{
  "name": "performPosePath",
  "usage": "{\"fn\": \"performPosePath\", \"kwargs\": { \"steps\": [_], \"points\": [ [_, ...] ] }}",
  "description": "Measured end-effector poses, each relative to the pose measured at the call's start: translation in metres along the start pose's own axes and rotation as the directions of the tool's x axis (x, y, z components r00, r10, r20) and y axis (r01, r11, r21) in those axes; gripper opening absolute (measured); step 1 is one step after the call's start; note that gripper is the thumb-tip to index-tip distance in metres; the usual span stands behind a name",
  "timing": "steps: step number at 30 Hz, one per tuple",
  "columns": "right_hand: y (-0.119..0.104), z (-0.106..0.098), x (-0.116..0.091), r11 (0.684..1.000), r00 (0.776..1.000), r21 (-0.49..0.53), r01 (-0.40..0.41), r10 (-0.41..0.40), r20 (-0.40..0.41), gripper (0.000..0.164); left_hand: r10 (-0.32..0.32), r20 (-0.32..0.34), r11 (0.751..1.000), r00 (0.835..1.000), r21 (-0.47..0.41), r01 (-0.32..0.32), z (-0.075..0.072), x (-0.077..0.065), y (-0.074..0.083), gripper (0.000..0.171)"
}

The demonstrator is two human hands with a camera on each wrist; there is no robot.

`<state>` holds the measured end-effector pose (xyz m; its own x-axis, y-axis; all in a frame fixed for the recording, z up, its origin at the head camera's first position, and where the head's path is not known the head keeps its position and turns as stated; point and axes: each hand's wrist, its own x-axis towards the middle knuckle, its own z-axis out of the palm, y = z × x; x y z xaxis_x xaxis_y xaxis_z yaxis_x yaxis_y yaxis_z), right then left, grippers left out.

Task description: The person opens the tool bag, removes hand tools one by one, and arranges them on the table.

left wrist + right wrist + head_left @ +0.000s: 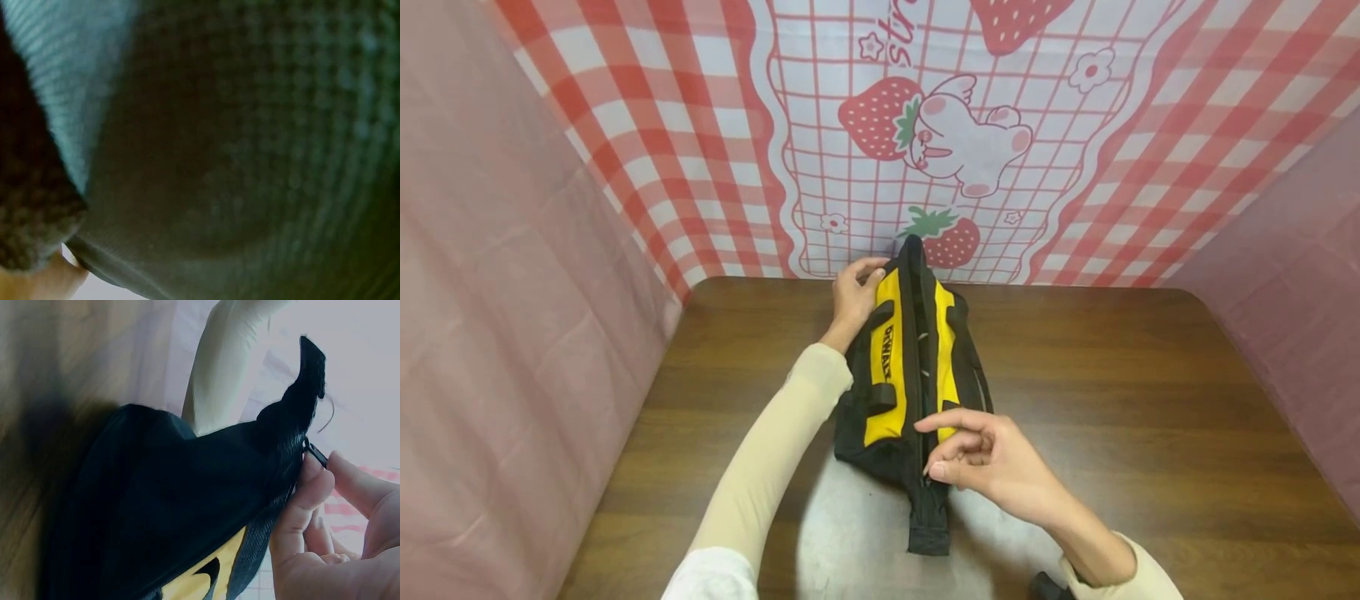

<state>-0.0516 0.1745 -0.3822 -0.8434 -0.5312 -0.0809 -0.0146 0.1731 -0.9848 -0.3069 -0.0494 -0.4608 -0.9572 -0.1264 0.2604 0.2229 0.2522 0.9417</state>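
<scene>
A black and yellow tool bag (891, 408) stands lengthwise on the table, its top zipper partly parted along a dark gap. At its far left end, my left hand (853, 296) grips the fabric between thumb and fingers. My right hand (992, 458) is at the near end. Its thumb and a finger pinch the small black zipper pull (317, 454), seen clearly in the right wrist view. Beyond the pull, a black end tab (928, 529) sticks out toward me. Dark woven bag fabric (237, 137) fills most of the left wrist view.
The bag rests on a brown wooden table (1120, 392), with a pale grey patch (850, 533) under its near end. A strawberry-patterned cloth (820, 167) hangs behind, and pink curtains (497, 333) flank the table. A small dark object (1048, 586) lies by the right sleeve.
</scene>
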Motion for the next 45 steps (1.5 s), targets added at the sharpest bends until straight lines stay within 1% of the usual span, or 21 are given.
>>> {"fn": "performPosePath", "kwargs": {
  "steps": [3, 9, 16, 17, 18, 19, 20, 22, 23, 24, 27, 29, 30, 33, 35, 36, 37, 39, 42, 44, 45],
  "points": [
    [0.002, 0.001, -0.001, 0.999, 0.999, 0.028, -0.039, 0.039, 0.002, 0.041, 0.003, -0.001, 1.0, 1.0, 0.007, -0.003, 0.0, -0.001, 0.0, 0.02],
    [0.007, -0.002, 0.002, 0.992, 0.998, 0.105, -0.07, 0.069, 0.01, 0.043, 0.009, -0.01, 1.0, 1.0, 0.021, -0.009, 0.001, 0.0, 0.0, 0.021],
    [0.006, -0.002, 0.002, 0.989, 0.997, 0.121, -0.08, 0.08, 0.003, 0.043, 0.024, -0.002, 1.0, 1.0, 0.008, -0.024, 0.0, 0.005, -0.002, 0.021],
    [0.006, -0.001, 0.001, 0.989, 0.997, 0.126, -0.076, 0.076, 0.005, 0.043, 0.027, -0.001, 1.0, 1.0, 0.003, -0.027, 0.0, 0.006, -0.004, 0.02],
    [0.006, -0.001, 0.001, 0.989, 0.997, 0.129, -0.073, 0.072, 0.007, 0.042, 0.039, -0.002, 0.999, 0.999, -0.011, -0.039, 0.001, 0.01, -0.013, 0.019],
    [0.006, 0.0, 0.0, 0.989, 0.998, 0.134, -0.069, 0.068, 0.009, 0.041, 0.041, 0.0, 0.999, 0.999, -0.015, -0.041, 0.001, 0.012, -0.015, 0.018],
    [0.006, 0.0, 0.0, 0.988, 0.998, 0.138, -0.063, 0.062, 0.014, 0.04, 0.047, -0.004, 0.999, 0.999, -0.02, -0.047, 0.003, 0.016, -0.023, 0.017],
    [0.006, 0.001, -0.001, 0.988, 0.998, 0.146, -0.055, 0.051, 0.032, 0.039, 0.041, -0.003, 0.999, 0.999, -0.023, -0.041, 0.003, 0.018, -0.026, 0.017],
    [0.005, 0.002, -0.001, 0.988, 0.998, 0.146, -0.051, 0.046, 0.04, 0.039, 0.046, -0.009, 0.998, 0.999, -0.032, -0.046, 0.005, 0.022, -0.033, 0.015],
    [0.005, 0.003, -0.001, 0.988, 0.998, 0.145, -0.047, 0.04, 0.046, 0.039, 0.046, -0.008, 0.998, 0.999, -0.031, -0.046, 0.005, 0.022, -0.032, 0.015],
    [0.005, 0.004, -0.001, 0.989, 0.998, 0.143, -0.034, 0.026, 0.058, 0.04, 0.029, -0.002, 1.0, 1.0, -0.008, -0.029, 0.002, 0.015, -0.014, 0.018],
    [0.005, 0.004, 0.0, 0.99, 0.998, 0.14, -0.024, 0.017, 0.053, 0.04, 0.032, -0.005, 0.999, 0.999, -0.002, -0.032, 0.002, 0.014, -0.009, 0.019],
    [0.005, 0.004, 0.0, 0.99, 0.999, 0.14, -0.022, 0.014, 0.052, 0.04, 0.023, 0.0, 1.0, 1.0, 0.011, -0.023, 0.0, 0.011, 0.0, 0.02],
    [0.006, 0.004, 0.001, 0.991, 0.999, 0.132, -0.021, 0.015, 0.048, 0.04, 0.023, 0.016, 1.0, 1.0, 0.01, -0.023, -0.003, 0.01, 0.002, 0.022],
    [0.008, 0.003, 0.003, 0.993, 0.999, 0.115, -0.016, 0.013, 0.03, 0.041, 0.023, 0.04, 1.0, 0.999, 0.003, -0.024, -0.005, 0.011, 0.001, 0.022],
    [0.008, 0.003, 0.003, 0.994, 1.0, 0.105, -0.015, 0.013, 0.016, 0.042, 0.032, 0.048, 0.999, 0.998, -0.003, -0.032, -0.003, 0.018, -0.013, 0.022],
    [0.009, 0.002, 0.004, 0.996, 1.0, 0.093, -0.011, 0.012, 0.0, 0.042, 0.051, 0.057, 0.999, 0.997, -0.02, -0.05, -0.003, 0.022, -0.023, 0.021],
    [0.01, 0.0, 0.007, 0.997, 0.999, 0.071, -0.006, 0.009, -0.04, 0.043, 0.059, 0.08, 0.998, 0.995, -0.028, -0.057, -0.006, 0.019, -0.024, 0.023],
    [0.012, -0.006, 0.013, 0.999, 0.993, 0.031, 0.014, -0.01, -0.117, 0.044, 0.095, 0.085, 0.995, 0.992, -0.029, -0.093, -0.01, 0.009, -0.014, 0.027],
    [0.013, -0.01, 0.019, 0.999, 0.982, 0.003, 0.036, -0.035, -0.187, 0.043, 0.096, 0.092, 0.995, 0.991, -0.002, -0.096, -0.017, -0.013, 0.021, 0.032],
    [0.014, -0.012, 0.022, 0.999, 0.973, -0.008, 0.046, -0.047, -0.225, 0.042, 0.103, 0.095, 0.994, 0.99, 0.009, -0.104, -0.017, -0.019, 0.029, 0.035]
  ]
}}
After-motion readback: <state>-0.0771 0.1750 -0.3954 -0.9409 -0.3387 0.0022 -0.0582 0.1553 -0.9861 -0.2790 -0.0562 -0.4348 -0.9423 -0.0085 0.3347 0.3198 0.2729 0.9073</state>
